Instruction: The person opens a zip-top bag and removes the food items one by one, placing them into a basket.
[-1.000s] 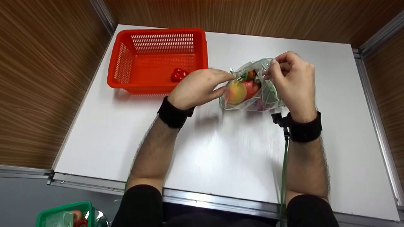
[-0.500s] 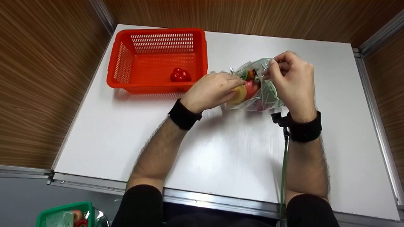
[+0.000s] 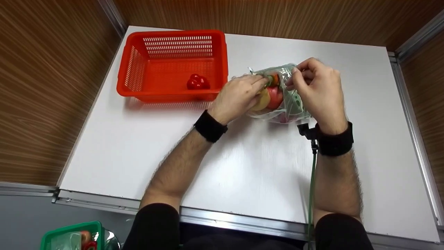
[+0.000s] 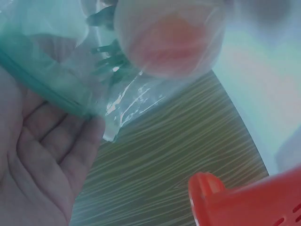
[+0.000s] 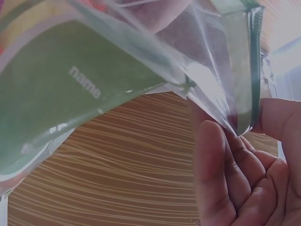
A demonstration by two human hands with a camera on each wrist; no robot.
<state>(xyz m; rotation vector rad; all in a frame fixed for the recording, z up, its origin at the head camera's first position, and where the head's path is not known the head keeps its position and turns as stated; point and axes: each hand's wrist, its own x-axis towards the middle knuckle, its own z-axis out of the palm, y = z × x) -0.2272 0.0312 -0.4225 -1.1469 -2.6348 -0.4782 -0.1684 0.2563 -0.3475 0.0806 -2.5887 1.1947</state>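
A clear zip bag (image 3: 293,99) with green trim lies on the white table, holding a yellowish fruit (image 3: 262,101), a red fruit (image 3: 275,98) and an orange-and-green item (image 3: 274,80). My right hand (image 3: 321,92) pinches the bag's zip edge (image 5: 251,70) between thumb and fingers. My left hand (image 3: 237,95) lies over the other side of the bag, partly covering the yellowish fruit. In the left wrist view its fairly straight fingers (image 4: 77,150) touch the bag behind the green zip strip (image 4: 47,89); the thumb is not visible there.
A red basket (image 3: 173,93) stands at the back left with a shiny red bell pepper (image 3: 198,82) in it. Wood-grain panels (image 3: 256,17) border the table. Below the front edge, a green basket (image 3: 71,229) holds red items and clear plastic. A cable (image 3: 312,194) runs beside the right forearm.
My left hand has moved right, from the bag's left side to over it, near its mouth. My right hand keeps its pinch and has shifted slightly left. The bag's opening has changed shape a little.
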